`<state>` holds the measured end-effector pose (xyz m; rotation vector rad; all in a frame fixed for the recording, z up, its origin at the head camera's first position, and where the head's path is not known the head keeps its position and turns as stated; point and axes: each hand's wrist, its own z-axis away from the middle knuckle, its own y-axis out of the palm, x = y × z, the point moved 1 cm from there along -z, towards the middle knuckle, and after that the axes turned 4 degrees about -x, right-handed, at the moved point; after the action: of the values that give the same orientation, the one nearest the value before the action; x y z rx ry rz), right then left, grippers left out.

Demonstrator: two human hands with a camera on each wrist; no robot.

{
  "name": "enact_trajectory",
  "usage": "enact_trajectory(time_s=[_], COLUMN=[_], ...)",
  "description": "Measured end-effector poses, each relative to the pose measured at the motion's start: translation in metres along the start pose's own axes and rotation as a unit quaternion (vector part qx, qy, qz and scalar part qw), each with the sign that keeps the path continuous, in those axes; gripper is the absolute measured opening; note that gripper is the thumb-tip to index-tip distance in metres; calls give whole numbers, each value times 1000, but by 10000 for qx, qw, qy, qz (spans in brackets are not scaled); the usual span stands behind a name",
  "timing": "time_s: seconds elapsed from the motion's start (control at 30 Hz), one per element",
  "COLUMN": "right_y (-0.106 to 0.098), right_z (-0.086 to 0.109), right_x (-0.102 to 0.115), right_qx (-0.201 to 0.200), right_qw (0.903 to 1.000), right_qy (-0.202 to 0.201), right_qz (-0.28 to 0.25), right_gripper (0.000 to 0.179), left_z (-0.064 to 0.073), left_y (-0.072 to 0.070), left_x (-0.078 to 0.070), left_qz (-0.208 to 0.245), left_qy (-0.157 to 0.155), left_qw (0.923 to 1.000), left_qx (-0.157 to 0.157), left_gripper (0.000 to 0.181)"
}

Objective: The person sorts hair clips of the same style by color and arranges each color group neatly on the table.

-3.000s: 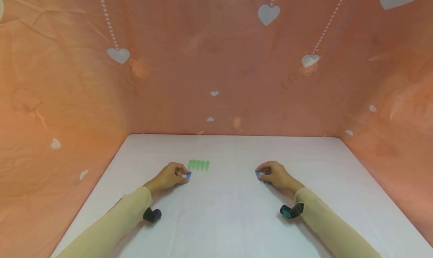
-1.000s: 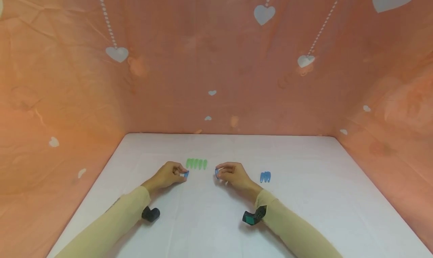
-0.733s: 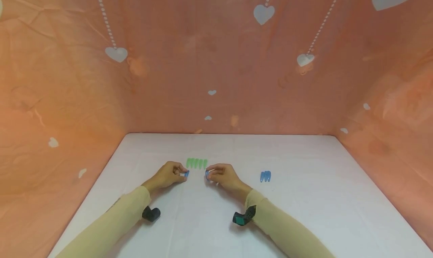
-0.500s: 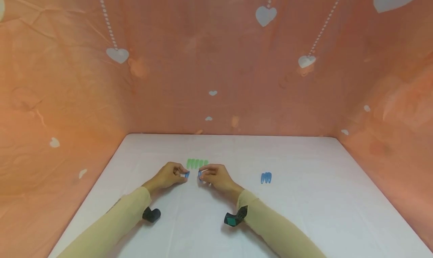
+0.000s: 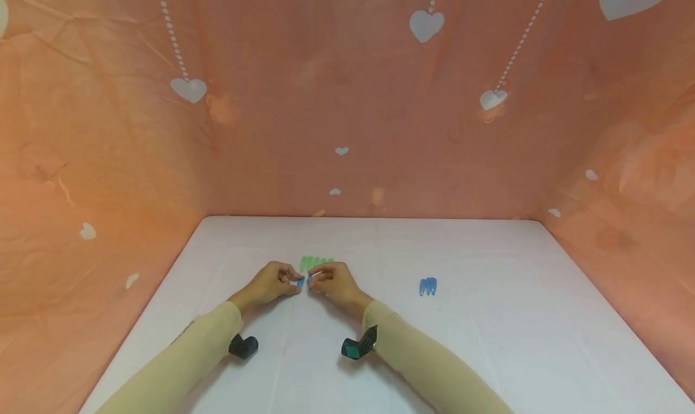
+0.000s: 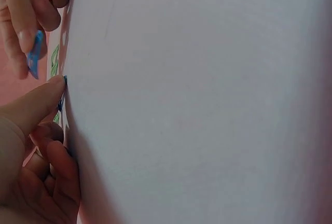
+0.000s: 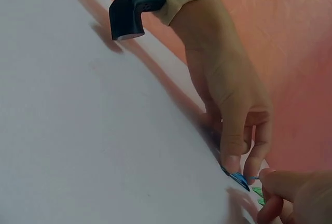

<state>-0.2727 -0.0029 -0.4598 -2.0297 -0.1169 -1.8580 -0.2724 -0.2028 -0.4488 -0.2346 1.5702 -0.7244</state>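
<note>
Both hands meet near the middle of the white table. My left hand pinches a small blue nail-shaped piece against the table. My right hand pinches another blue piece right beside it, the two almost touching. In the right wrist view the left hand pins its blue piece down with its fingertips. The left wrist view shows the right hand holding its blue piece above the left thumb. Just behind the hands lies a row of several green pieces.
A small group of blue pieces lies to the right of the hands. Orange cloth walls with white hearts close in the table at the back and on both sides. A black wrist camera hangs under each sleeve.
My right hand has carried a blue piece leftward from the blue group on the right to beside my left hand. The left hand has stayed put, still pinching its piece.
</note>
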Motion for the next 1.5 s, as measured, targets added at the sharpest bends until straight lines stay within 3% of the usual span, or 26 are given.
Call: enact_trajectory(time_s=[0.23, 0.43, 0.57, 0.7, 0.97, 1.3, 1.5], right_y=[10, 13, 13, 13, 13, 11, 10], right_z=[-1, 1, 1, 1, 2, -2, -2], right_x=[2, 10, 11, 11, 7, 4, 6], right_qx=[-226, -462, -519, -541, -534, -383, -340], right_qw=[9981, 9871, 9820, 9811, 9851, 9909, 9862], right_qy=[61, 81, 196, 210, -142, -106, -73], right_qz=[563, 1530, 1805, 1846, 1627, 1289, 1616], right_gripper=[22, 24, 24, 23, 26, 24, 24], left_z=[1, 2, 2, 1, 3, 4, 2], left_y=[-1, -2, -1, -1, -3, -4, -3], left_x=[2, 0, 0, 0, -3, -3, -1], left_qz=[4, -44, -32, -37, -101, -46, -14], left_qy=[99, -16, -75, -83, -61, -18, -4], left_qw=[10000, 9999, 9999, 9999, 9999, 10000, 10000], left_qx=[1, -89, -93, -72, -109, -62, -56], left_gripper=[26, 24, 25, 26, 25, 26, 26])
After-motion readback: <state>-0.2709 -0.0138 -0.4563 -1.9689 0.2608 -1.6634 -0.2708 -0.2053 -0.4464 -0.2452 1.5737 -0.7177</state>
